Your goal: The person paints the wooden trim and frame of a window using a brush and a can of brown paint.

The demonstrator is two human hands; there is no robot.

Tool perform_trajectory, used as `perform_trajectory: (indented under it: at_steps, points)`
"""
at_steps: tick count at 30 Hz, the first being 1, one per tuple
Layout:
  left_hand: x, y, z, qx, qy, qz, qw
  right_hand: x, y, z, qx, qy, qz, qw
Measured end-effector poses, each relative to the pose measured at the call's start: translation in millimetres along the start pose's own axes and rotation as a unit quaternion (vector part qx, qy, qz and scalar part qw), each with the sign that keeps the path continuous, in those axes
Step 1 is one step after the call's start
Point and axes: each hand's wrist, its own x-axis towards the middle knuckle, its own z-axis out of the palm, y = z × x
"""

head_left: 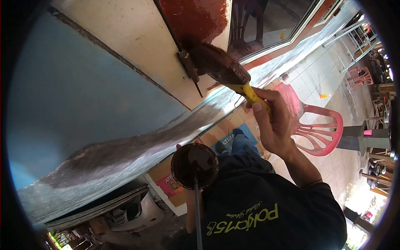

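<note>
My right hand (275,121) is closed around the yellow handle of a wide paintbrush (225,66). Its bristles, coated in dark brown, touch the cream frame (137,46) beside a metal hinge (189,66). Glossy red-brown paint (196,21) covers the part above the hinge. Lower down, my left hand (192,204) holds a round can (195,166) of dark brown paint from beneath and behind; fingertips show at its far rim and the rest is hidden. A thin grey rod (198,216) stands in the can.
A blue wall (83,96) with a bare, worn lower band is at the left. Window glass (271,25) is at the top. A pink plastic chair (325,129) stands on the tiled floor at the right, with a metal rack (354,46) beyond. Cardboard (237,121) lies near my feet.
</note>
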Motion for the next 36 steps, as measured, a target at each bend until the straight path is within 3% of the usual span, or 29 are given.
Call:
perform_trajectory:
  at_steps: [8, 11, 18, 20, 23, 27, 29, 36]
  points:
    - [-2.6, -0.5, -4.0, -0.021, 0.004, 0.006, 1.0, 3.5, -0.4, -1.5, 0.0, 0.005, -0.039, 0.999]
    - [-1.0, -1.1, -3.6, -0.031, 0.006, 0.01, 0.999, -4.1, 3.9, 0.6, -0.025, -0.013, 0.018, 0.999]
    - [-4.2, -12.0, 2.4, -0.003, -0.01, 0.075, 0.997, -13.0, 20.2, 2.7, 0.042, 0.005, 0.012, 0.999]
    - [-2.6, -7.7, -1.2, -0.02, -0.003, 0.038, 0.999, -6.5, 25.9, 6.6, 0.019, 0.008, -0.03, 0.999]
    - [1.3, -1.2, -3.7, -0.069, -0.006, -0.013, 0.998, -18.3, 38.9, 7.4, -0.006, -0.013, 0.037, 0.999]
    - [-1.8, -0.9, -5.6, -0.019, 0.012, 0.018, 1.0, -19.8, 34.2, 5.1, 0.046, -0.006, 0.067, 0.997]
    - [-4.7, -2.0, -7.4, -0.016, 0.018, 0.018, 1.0, -12.4, 31.8, 8.3, 0.046, -0.006, 0.037, 0.998]
    - [-4.3, 0.7, -8.3, 0.001, 0.024, 0.025, 0.999, -18.2, 44.7, 6.6, -0.015, -0.015, 0.025, 0.999]
